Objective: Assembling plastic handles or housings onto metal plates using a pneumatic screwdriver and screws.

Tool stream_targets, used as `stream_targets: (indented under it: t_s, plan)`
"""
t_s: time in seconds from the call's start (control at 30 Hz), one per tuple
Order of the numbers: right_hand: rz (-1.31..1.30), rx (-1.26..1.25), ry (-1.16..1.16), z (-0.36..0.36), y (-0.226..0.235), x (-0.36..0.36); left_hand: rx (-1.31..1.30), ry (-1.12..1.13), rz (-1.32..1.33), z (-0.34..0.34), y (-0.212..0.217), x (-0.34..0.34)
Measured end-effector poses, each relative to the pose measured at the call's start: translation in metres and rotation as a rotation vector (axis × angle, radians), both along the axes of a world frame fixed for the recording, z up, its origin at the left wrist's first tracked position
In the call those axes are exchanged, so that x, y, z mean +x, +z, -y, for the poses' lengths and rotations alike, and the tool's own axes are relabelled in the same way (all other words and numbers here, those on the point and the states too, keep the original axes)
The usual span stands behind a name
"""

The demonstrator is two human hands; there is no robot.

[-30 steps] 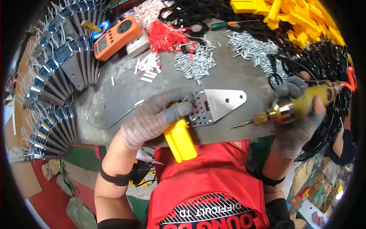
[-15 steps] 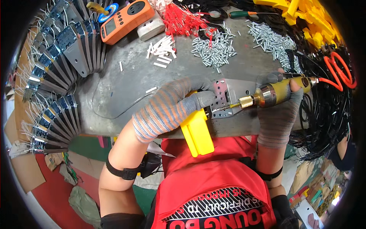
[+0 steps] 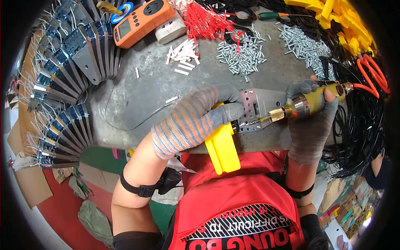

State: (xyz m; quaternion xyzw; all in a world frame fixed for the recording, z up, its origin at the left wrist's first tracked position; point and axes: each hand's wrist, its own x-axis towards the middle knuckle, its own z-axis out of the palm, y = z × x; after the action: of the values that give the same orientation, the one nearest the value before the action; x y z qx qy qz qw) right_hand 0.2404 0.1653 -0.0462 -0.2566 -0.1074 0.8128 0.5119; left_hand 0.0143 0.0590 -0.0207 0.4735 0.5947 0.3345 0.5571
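Observation:
My left hand (image 3: pixel 196 118), in a striped knit glove, is closed around a yellow plastic handle (image 3: pixel 223 151) at the end of a grey metal plate. That plate (image 3: pixel 271 99) lies along the table's near edge, and its end by the handle is perforated with holes (image 3: pixel 250 102). In my gloved right hand (image 3: pixel 313 125) is a yellow power screwdriver (image 3: pixel 306 103) with a brass-coloured chuck. Its thin bit points left to the handle-plate joint, near my left fingertips. Whether the bit sits in a screw is too small to tell. My left palm hides part of the handle.
Several screws lie in two piles (image 3: pixel 241 54) (image 3: pixel 306 48) beyond my hands. Behind are white strips (image 3: pixel 183 54), red-tipped wires (image 3: pixel 206 23) and an orange meter (image 3: pixel 143 23). Finished-looking plates (image 3: pixel 89 54) stand stacked left. Yellow parts (image 3: pixel 339 21), black cables (image 3: pixel 358 129) and a red hose (image 3: pixel 371 75) crowd the right.
The whole view has shifted slightly, so things sit a little further right. My hands, the handle, the plate and the power screwdriver keep nearly the same arrangement.

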Motion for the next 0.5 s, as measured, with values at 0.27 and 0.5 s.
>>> stream_targets:
  t_s: [0.27, 0.5]
  plan:
    - [0.091, 0.033, -0.053, 0.0001, 0.0015, -0.0063, -0.035, 0.010, 0.018, -0.0001, 0.0007, -0.0006]
    - [0.105, 0.065, -0.017, 0.0031, 0.0032, -0.0040, 0.000, 0.014, 0.001, 0.0006, 0.0069, 0.0007]
